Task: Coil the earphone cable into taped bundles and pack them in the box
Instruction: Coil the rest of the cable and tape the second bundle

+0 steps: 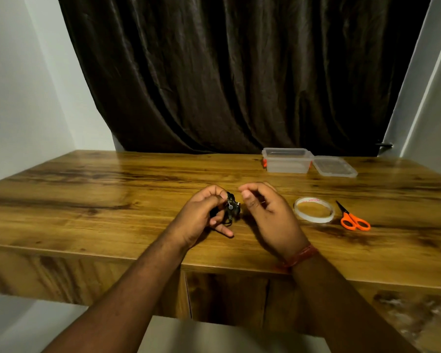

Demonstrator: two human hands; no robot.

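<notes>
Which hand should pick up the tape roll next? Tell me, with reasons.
Right hand: it holds nothing and the tape roll lies just beside it, while the left hand grips the coiled earphone cable.

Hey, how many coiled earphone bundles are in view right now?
1. A dark earphone bundle is held in the left hand, above the table. The clear box at the back looks empty, though its interior is hard to see.

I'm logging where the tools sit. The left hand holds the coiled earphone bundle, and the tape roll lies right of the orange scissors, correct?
Not quite. The head view shows the tape roll lying left of the orange scissors. The left hand does hold the coiled earphone bundle.
</notes>
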